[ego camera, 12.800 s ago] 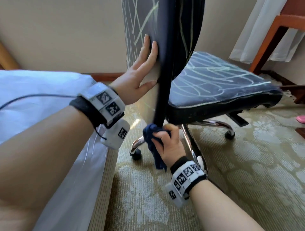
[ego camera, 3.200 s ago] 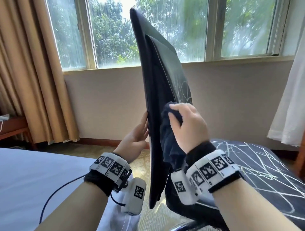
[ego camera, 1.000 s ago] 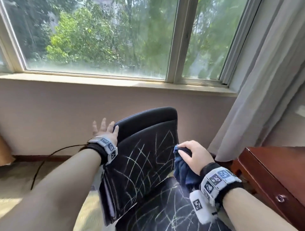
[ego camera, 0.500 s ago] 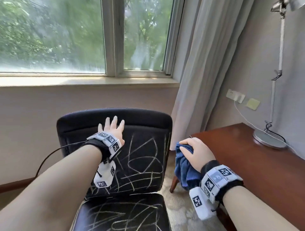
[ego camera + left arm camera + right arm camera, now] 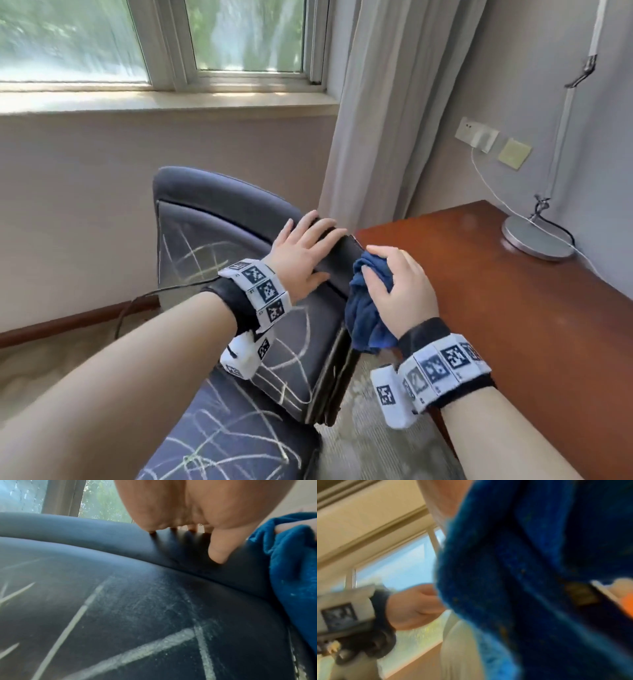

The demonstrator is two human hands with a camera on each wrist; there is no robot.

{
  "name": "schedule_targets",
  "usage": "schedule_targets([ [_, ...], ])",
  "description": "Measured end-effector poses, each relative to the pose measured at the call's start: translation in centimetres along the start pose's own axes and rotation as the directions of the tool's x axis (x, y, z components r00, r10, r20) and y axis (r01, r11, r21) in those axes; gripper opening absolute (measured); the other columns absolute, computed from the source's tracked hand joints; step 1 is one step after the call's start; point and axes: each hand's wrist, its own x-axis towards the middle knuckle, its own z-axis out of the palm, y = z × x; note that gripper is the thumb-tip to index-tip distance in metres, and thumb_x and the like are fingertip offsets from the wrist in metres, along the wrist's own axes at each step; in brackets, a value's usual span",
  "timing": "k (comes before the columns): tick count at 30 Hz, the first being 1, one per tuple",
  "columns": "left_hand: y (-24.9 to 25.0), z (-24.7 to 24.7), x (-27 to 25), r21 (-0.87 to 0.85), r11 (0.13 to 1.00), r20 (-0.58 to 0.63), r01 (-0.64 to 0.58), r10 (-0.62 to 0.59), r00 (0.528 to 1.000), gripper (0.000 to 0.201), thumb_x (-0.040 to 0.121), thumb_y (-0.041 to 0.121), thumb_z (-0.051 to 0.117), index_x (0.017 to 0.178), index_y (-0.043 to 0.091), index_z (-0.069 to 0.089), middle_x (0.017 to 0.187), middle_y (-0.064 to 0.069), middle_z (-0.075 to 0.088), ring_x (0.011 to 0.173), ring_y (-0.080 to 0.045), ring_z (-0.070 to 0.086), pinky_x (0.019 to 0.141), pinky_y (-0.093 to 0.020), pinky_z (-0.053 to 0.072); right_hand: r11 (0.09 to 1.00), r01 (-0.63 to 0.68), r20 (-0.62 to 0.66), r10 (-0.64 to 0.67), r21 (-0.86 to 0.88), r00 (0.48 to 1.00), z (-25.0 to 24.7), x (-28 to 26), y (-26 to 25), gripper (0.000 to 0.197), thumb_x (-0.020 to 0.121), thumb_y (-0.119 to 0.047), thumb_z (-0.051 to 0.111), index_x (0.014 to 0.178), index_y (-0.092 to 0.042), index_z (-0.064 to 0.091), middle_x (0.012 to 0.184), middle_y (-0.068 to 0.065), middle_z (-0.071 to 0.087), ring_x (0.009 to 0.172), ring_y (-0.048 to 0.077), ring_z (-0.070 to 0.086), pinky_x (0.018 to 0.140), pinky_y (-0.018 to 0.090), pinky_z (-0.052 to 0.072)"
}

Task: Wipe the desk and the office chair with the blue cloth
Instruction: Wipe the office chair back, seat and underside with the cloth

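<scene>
The dark office chair (image 5: 219, 219), its back and seat scribbled with pale chalk lines (image 5: 137, 654), stands turned beside the reddish-brown desk (image 5: 513, 308). My left hand (image 5: 301, 253) lies flat on the top right edge of the backrest (image 5: 85, 534), fingers straight, thumb on the front face. My right hand (image 5: 397, 287) grips the bunched blue cloth (image 5: 363, 308) against the backrest's right side edge, close to the desk corner. In the right wrist view the cloth (image 5: 530, 574) fills most of the blurred picture, and in the left wrist view the cloth (image 5: 291, 574) hangs at the right.
A desk lamp's round base (image 5: 534, 240) and its cable sit at the desk's far right, under wall sockets (image 5: 479, 137). A grey curtain (image 5: 370, 102) hangs behind the chair, by the window sill (image 5: 164, 99). Patterned carpet (image 5: 363, 411) shows between chair and desk.
The chair has swung so that its right edge faces the desk. My left hand slid from the middle of the backrest top to its right end, and the cloth hand now meets the side edge.
</scene>
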Motion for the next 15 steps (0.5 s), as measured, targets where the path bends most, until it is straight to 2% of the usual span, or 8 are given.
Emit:
schedule_targets([
  [2,0.7,0.6,-0.7,-0.049,0.991,-0.085,-0.122,0.118,0.989,0.073,0.073,0.023,0.058,0.137,0.025,0.023,0.139,0.006,0.023,0.132,-0.023,0.015,0.103,-0.061,0.025,0.997,-0.025,-0.08,0.031,0.078,0.996,-0.8,-2.3,0.2,0.028,0.084,-0.025,0.055,0.11,-0.016,0.062,0.106,-0.008,0.059,0.104,0.015,0.055,0.089,0.02,0.038],
  [4,1.9,1.0,-1.2,-0.072,0.981,-0.115,-0.182,0.173,0.978,0.075,0.067,0.019,0.059,0.133,0.023,0.026,0.135,0.004,0.024,0.129,-0.025,0.017,0.099,-0.063,0.027,0.994,-0.027,-0.161,0.043,0.103,0.986,-1.2,-4.4,0.0,0.027,0.082,-0.023,0.056,0.107,-0.014,0.063,0.101,-0.011,0.055,0.1,0.01,0.054,0.086,0.017,0.038],
  [7,4.6,1.5,-2.4,-0.119,0.976,-0.097,-0.185,0.174,0.98,0.075,0.066,0.012,0.058,0.133,0.025,0.025,0.137,-0.002,0.026,0.133,-0.031,0.015,0.1,-0.064,0.024,0.994,-0.065,-0.205,0.083,0.093,0.975,-1.9,-7.2,-0.6,0.026,0.081,-0.022,0.057,0.105,-0.012,0.063,0.102,-0.007,0.058,0.098,0.011,0.054,0.085,0.017,0.04],
  [9,5.9,1.6,-3.4,-0.153,0.974,-0.062,-0.169,0.161,0.985,0.073,0.066,0.007,0.047,0.132,0.03,0.025,0.138,-0.006,0.029,0.135,-0.034,0.015,0.101,-0.063,0.023,0.992,-0.095,-0.218,0.111,0.082,0.97,-2.6,-8.9,-1.3,0.023,0.083,-0.018,0.059,0.105,-0.013,0.063,0.103,-0.003,0.06,0.098,0.015,0.056,0.083,0.018,0.041],
  [11,7.0,1.1,-4.4,-0.186,0.967,-0.055,-0.175,0.168,0.984,0.073,0.065,0.006,0.04,0.134,0.03,0.029,0.14,-0.009,0.03,0.136,-0.035,0.015,0.101,-0.06,0.025,0.99,-0.131,-0.226,0.14,0.055,0.964,-3.2,-10.4,-2.4,0.02,0.085,-0.015,0.061,0.105,-0.014,0.063,0.104,-0.002,0.06,0.098,0.017,0.057,0.082,0.017,0.04],
  [13,8.0,0.7,-5.7,-0.222,0.958,-0.037,-0.181,0.177,0.984,0.071,0.073,0.001,0.043,0.14,0.024,0.033,0.146,-0.009,0.024,0.14,-0.033,0.007,0.106,-0.059,0.02,0.979,-0.2,-0.24,0.202,0.032,0.95,-3.4,-12.0,-3.7,0.02,0.086,-0.017,0.06,0.106,-0.015,0.062,0.107,-0.002,0.059,0.101,0.017,0.056,0.085,0.022,0.041],
  [15,8.9,0.2,-7.0,-0.25,0.952,-0.009,-0.175,0.179,0.984,0.069,0.08,0.0,0.047,0.143,0.023,0.03,0.151,-0.006,0.016,0.142,-0.029,-0.001,0.111,-0.056,0.015,0.962,-0.272,-0.273,0.269,0.03,0.923,-3.6,-13.5,-5.2,0.02,0.087,-0.018,0.059,0.107,-0.017,0.061,0.109,-0.002,0.059,0.103,0.018,0.055,0.088,0.027,0.043],
])
